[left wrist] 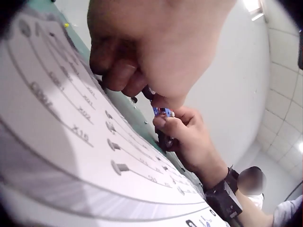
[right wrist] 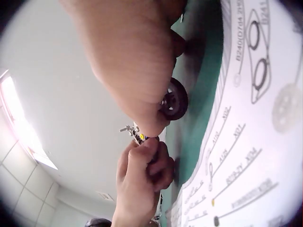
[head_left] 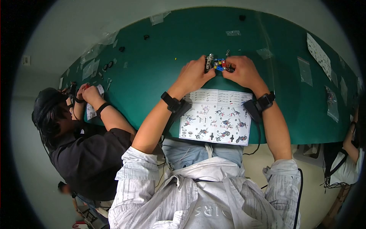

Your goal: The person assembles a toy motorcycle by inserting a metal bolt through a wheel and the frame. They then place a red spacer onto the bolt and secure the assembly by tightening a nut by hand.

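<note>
Between both hands is a small model (head_left: 219, 65) built of blue, red and yellow parts with silvery metal pieces. My left hand (head_left: 194, 76) grips its left end, next to an upright metal strip (head_left: 209, 62) with holes. From the other side, my right hand (head_left: 244, 71) pinches the right end between thumb and fingers. A black wheel (right wrist: 176, 99) shows under the right hand in the right wrist view. Blue parts (left wrist: 162, 112) peek out between the two hands in the left wrist view; the fingers hide much of the model.
A printed assembly sheet (head_left: 215, 118) lies at the table's near edge, below the hands. Small metal hardware (head_left: 227, 52) and a yellow piece (head_left: 175, 58) lie beyond. Plastic bags (head_left: 305, 71) and a second sheet (head_left: 319, 55) are at right. Another person (head_left: 84, 152) works at left.
</note>
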